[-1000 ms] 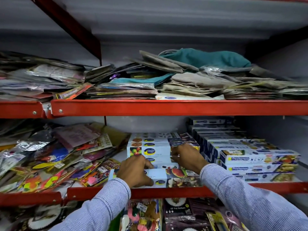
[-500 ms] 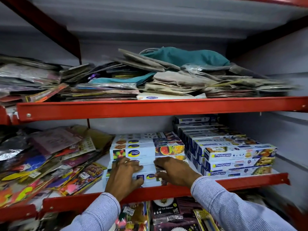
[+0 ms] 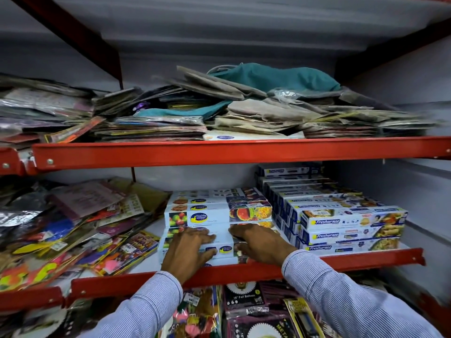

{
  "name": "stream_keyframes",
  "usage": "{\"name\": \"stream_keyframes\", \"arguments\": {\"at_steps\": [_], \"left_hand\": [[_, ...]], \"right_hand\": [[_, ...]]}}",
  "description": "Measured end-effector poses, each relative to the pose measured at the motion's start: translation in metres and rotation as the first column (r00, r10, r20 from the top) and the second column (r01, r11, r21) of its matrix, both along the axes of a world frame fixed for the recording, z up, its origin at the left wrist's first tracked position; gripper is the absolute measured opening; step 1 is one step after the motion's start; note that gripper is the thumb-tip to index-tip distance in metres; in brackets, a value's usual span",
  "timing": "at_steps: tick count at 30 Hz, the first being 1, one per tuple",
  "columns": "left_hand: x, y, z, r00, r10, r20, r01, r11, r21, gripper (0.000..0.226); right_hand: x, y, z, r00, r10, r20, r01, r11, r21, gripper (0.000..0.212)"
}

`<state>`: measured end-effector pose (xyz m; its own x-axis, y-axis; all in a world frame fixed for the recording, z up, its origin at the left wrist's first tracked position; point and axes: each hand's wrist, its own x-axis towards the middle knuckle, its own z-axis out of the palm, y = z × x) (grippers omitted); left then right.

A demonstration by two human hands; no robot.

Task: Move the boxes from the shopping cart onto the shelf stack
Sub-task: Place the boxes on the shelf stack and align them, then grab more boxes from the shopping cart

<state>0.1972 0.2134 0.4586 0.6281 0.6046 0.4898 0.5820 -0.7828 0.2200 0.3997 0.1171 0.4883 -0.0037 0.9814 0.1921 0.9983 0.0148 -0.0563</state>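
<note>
We've got both hands flat on the Healthy Wrapp boxes [image 3: 217, 215], left hand [image 3: 188, 250] and right hand [image 3: 261, 242] spread open, not gripping, just left of the Freshwrapp stack [image 3: 346, 223].

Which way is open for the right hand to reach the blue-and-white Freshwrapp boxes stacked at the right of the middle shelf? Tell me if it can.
Probably yes. The right hand rests on the white Healthy Wrapp boxes, right beside the blue-and-white Freshwrapp boxes, and nothing stands in front of them.
</note>
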Motion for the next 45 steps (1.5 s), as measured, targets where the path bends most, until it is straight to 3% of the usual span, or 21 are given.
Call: {"name": "stream_keyframes", "arguments": {"at_steps": [4,8,13,16,21,24,27,30,32,37,39,42,45], "left_hand": [[-0.016,-0.023,-0.005,1.000,0.012,0.001,-0.012,0.996,0.083,0.057],[-0.051,-0.071,-0.047,1.000,-0.023,0.001,0.022,0.974,0.224,0.071],[-0.102,-0.124,-0.138,0.987,-0.002,-0.162,0.022,0.993,0.119,0.082],[-0.134,-0.150,-0.195,0.951,0.020,-0.307,-0.032,0.999,-0.034,0.082],[-0.174,-0.182,-0.273,0.872,0.008,-0.489,-0.189,0.927,-0.323,0.079],[-0.198,-0.200,-0.329,0.849,-0.065,-0.524,-0.223,0.855,-0.467,0.076],[-0.216,-0.212,-0.371,0.809,-0.114,-0.576,-0.249,0.822,-0.513,0.082],[-0.226,-0.217,-0.406,0.768,-0.159,-0.621,-0.251,0.817,-0.519,0.083],[-0.230,-0.217,-0.423,0.753,-0.209,-0.625,-0.241,0.795,-0.557,0.071],[-0.232,-0.207,-0.458,0.765,-0.319,-0.559,-0.131,0.773,-0.621,0.061],[-0.228,-0.205,-0.466,0.778,-0.363,-0.513,-0.067,0.764,-0.642,0.054],[-0.223,-0.208,-0.477,0.782,-0.463,-0.418,0.154,0.793,-0.589,0.033],[-0.214,-0.224,-0.495,0.675,-0.611,-0.413,0.325,0.749,-0.577,0.013]], "right_hand": [[-0.020,-0.021,-0.009,0.995,-0.031,0.091,0.025,0.998,0.058,0.075],[-0.052,-0.066,-0.046,0.994,-0.099,0.045,0.089,0.980,0.177,0.081],[-0.095,-0.126,-0.132,0.981,-0.183,-0.065,0.191,0.966,0.172,0.079],[-0.118,-0.155,-0.196,0.972,-0.213,-0.099,0.218,0.975,0.045,0.077],[-0.152,-0.185,-0.295,0.938,-0.301,-0.170,0.234,0.915,-0.328,0.079],[-0.173,-0.197,-0.362,0.939,-0.308,-0.155,0.180,0.820,-0.543,0.074],[-0.191,-0.204,-0.427,0.939,-0.298,-0.169,0.087,0.686,-0.722,0.073],[-0.204,-0.204,-0.497,0.956,-0.247,-0.161,0.002,0.551,-0.835,0.072],[-0.211,-0.204,-0.534,0.962,-0.220,-0.162,-0.040,0.471,-0.881,0.073],[-0.217,-0.198,-0.592,0.963,-0.212,-0.169,-0.075,0.389,-0.918,0.077],[-0.213,-0.194,-0.599,0.977,-0.133,-0.165,-0.097,0.414,-0.905,0.070],[-0.206,-0.191,-0.604,0.980,-0.081,-0.182,-0.124,0.470,-0.874,0.052],[-0.195,-0.193,-0.601,0.980,-0.101,-0.174,-0.097,0.523,-0.847,0.056]]}}
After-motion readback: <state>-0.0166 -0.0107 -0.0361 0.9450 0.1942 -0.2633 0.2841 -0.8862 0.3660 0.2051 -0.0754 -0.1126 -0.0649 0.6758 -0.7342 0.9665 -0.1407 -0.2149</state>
